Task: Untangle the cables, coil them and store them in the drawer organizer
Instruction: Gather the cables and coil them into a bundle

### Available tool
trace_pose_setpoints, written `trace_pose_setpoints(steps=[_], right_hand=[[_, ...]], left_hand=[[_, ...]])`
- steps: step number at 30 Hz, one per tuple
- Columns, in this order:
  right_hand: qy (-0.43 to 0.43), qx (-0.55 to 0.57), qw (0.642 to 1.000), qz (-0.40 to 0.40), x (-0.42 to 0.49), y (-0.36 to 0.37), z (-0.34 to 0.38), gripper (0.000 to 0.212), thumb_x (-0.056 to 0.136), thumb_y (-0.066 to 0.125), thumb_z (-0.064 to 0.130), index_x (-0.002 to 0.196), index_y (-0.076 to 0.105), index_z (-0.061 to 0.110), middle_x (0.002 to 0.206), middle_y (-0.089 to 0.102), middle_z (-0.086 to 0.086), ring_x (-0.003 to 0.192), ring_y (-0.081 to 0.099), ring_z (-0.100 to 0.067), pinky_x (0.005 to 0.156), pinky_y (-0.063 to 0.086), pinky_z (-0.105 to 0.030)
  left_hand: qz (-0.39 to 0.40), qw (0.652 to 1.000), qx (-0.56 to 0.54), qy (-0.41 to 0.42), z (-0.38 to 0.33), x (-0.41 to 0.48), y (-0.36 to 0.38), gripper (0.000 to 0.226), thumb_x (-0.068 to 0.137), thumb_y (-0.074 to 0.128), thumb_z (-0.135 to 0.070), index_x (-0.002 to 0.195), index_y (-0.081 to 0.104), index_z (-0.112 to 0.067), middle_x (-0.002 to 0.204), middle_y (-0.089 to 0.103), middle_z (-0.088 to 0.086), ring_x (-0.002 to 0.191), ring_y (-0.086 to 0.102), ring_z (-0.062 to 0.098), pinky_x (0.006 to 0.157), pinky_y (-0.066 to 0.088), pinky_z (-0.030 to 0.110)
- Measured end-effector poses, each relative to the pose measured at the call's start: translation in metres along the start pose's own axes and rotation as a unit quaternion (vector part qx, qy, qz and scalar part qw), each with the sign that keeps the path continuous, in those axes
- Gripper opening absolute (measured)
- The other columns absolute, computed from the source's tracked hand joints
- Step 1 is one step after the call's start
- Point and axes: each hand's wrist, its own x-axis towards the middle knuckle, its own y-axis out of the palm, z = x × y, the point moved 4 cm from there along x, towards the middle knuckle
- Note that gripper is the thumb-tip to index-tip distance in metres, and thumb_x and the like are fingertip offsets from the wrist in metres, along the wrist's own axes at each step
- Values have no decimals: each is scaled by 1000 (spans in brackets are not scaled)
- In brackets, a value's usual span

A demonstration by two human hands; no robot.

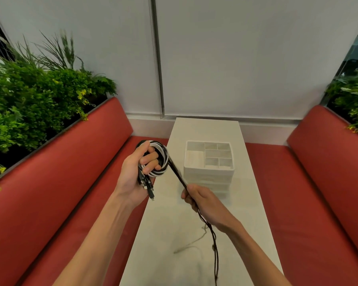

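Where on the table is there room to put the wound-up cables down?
The table is bare behind the organizer, up to the wall, and in a strip along its right side. The near end is mostly bare, but the black cable from the right hand dangles over it. It is crowded between the left hand with its coil and the organizer.

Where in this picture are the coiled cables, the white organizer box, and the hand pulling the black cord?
coil of cables point(163, 159): head view, striped loops on its right side.
drawer organizer point(209, 178): head view, front wall.
right hand point(205, 203): head view, back, gripping black cord point(178, 174).
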Motion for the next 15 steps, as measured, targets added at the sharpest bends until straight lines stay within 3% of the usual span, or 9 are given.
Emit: trace_pose_setpoints(steps=[4, 6, 8, 10, 13, 15], right_hand=[[0, -11, 999, 35, -9, -1, 6, 49, 118, 34, 44, 99, 69, 15, 73, 49, 8, 70, 47, -12, 72, 50, -31], [-16, -165, 986, -8, -11, -2, 15, 48, 115, 29, 49, 97, 64, 22, 74, 56, 9, 70, 55, -12, 74, 54, -39], [-49, -385, 921, -36, -15, 2, 27, 38, 116, 24, 46, 103, 52, 24, 90, 66, 1, 85, 64, -26, 73, 51, -43], [-106, -489, 865, -42, -20, 14, 40, 28, 118, 26, 40, 112, 46, 22, 107, 67, -5, 97, 65, -35, 68, 40, -41], [-203, -569, 796, -32, -28, 28, 60, 23, 115, 46, 37, 108, 55, 17, 93, 65, -5, 81, 67, -31, 53, 29, -37], [-243, -601, 761, -21, -33, 31, 72, 20, 106, 66, 32, 101, 55, 16, 84, 60, -3, 69, 60, -25, 44, 18, -32]], left_hand=[[-14, 1000, -22, 12, -6, -4, 3, 31, 110, 52, -28, 83, 62, -16, 64, 31, -12, 45, 36, 5, 63, 48, 20], [-42, 999, -8, 27, -4, -3, 2, 27, 109, 54, -28, 86, 59, -16, 66, 33, -11, 48, 36, 5, 65, 48, 22], [-74, 996, 19, 56, -3, -3, 2, 25, 109, 55, -25, 87, 59, -14, 70, 43, -7, 54, 45, 6, 68, 52, 24], [-93, 989, 66, 89, -2, -3, 4, 23, 108, 57, -20, 93, 65, -5, 80, 64, 2, 69, 66, 12, 75, 61, 27], [-86, 959, 226, 147, -4, -7, 12, 22, 108, 58, -13, 110, 68, 6, 106, 79, 19, 99, 79, 29, 91, 64, 35], [-54, 911, 364, 185, -6, -9, 19, 19, 108, 58, -11, 114, 68, 4, 112, 80, 15, 106, 78, 30, 96, 62, 40]])
